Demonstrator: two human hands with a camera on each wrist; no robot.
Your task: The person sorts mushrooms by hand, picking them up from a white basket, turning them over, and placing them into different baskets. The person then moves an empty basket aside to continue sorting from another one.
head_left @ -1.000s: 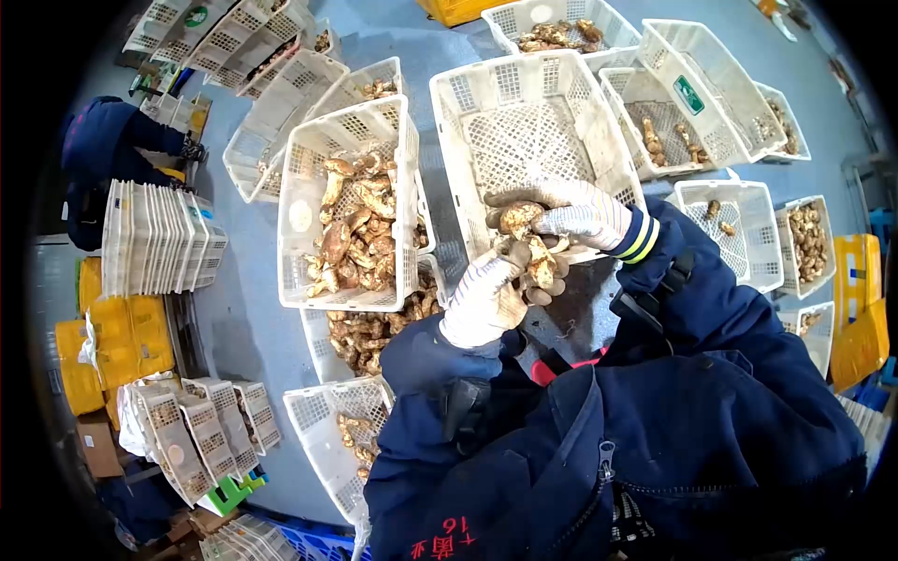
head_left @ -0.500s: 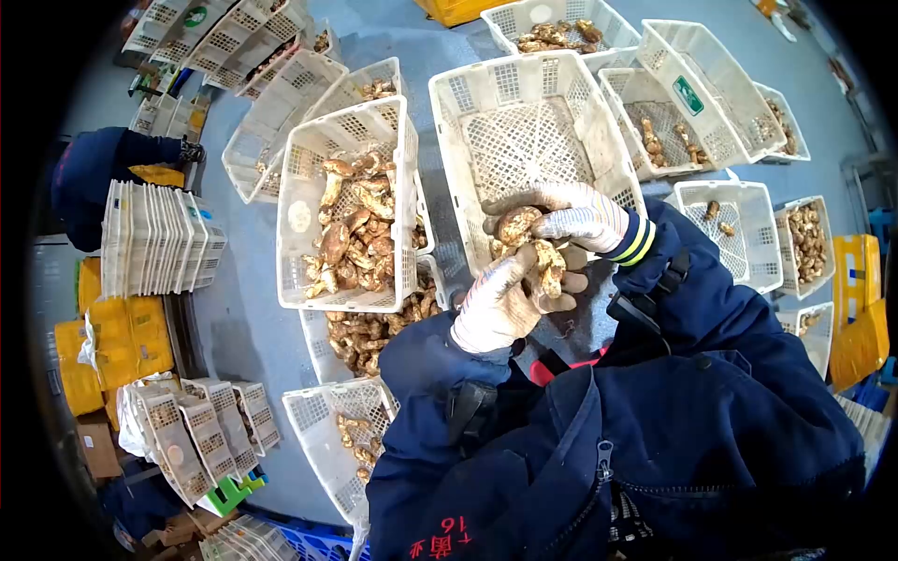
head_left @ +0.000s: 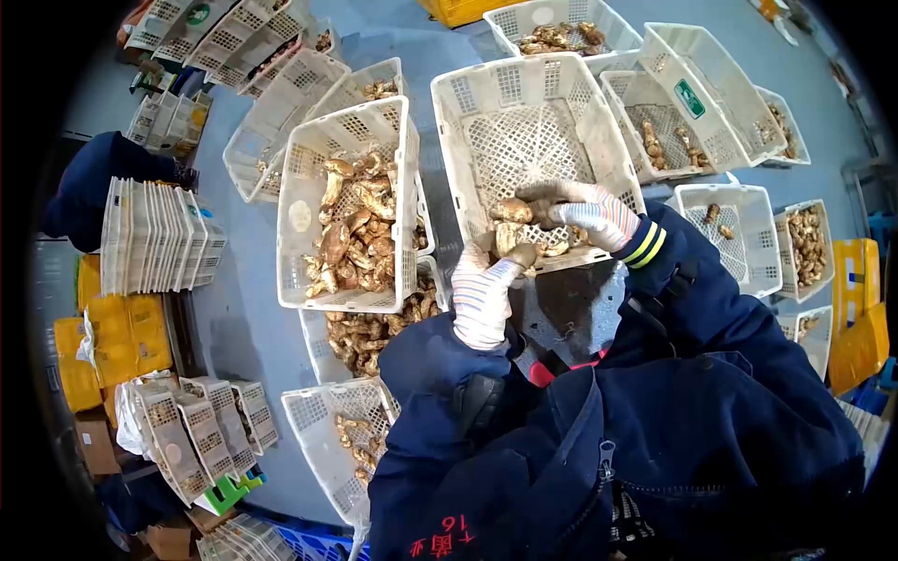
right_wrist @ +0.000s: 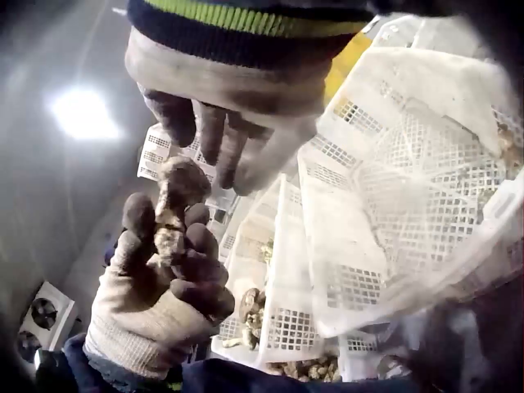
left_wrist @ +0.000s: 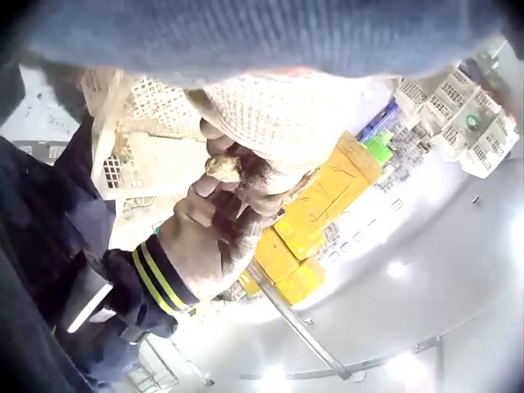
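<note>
A brown-capped mushroom [head_left: 512, 210] [right_wrist: 170, 209] stands upright in the left hand [head_left: 482, 294] [right_wrist: 160, 299], gripped between gloved thumb and fingers. The right hand [head_left: 589, 217] [right_wrist: 233, 102], in a striped glove, is close beside the cap; its fingers hang down loosely in the right wrist view, and contact with the cap cannot be told. Both hands are over the near end of a large white crate [head_left: 441, 140]. Pale mushrooms [head_left: 557, 245] show below the right hand. In the left wrist view, part of a mushroom [left_wrist: 223, 169] appears between the gloves.
A crate [head_left: 283, 234] heaped with mushrooms stands left of the large crate, above another filled one. More white crates [head_left: 730, 271] with mushrooms are at the right and back. Stacked crates [head_left: 154, 238], yellow boxes [head_left: 140, 341] and another person [head_left: 103, 182] are farther left.
The left hand has drawn back slightly left, and the mushroom has turned more upright. The right fingers have lifted and loosened from around the mushrooms. The person at far left has shifted.
</note>
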